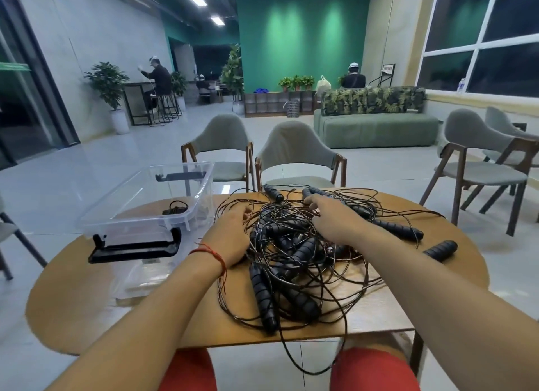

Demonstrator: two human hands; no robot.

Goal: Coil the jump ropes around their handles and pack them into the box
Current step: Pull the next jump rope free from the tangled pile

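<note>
Wooden table point(87, 288) beneath both hands. Clear box point(201, 186) just left of the left hand point(230, 233). Tangled jump ropes point(291, 245) under and between it and the right hand point(332, 215); fingers point(313, 200) buried in cords, grip impossible to tell. Risk: tugging one handle point(398, 230), dragging the whole knot over the near edge.

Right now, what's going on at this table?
A seated person has both hands in a tangled pile of jump ropes on the wooden table. The left hand rests at the pile's left edge; the right hand reaches toward its far side. Whether either grips anything is unclear. The clear box stands open to the left with one dark bundle inside, so most ropes are not yet packed.
</note>
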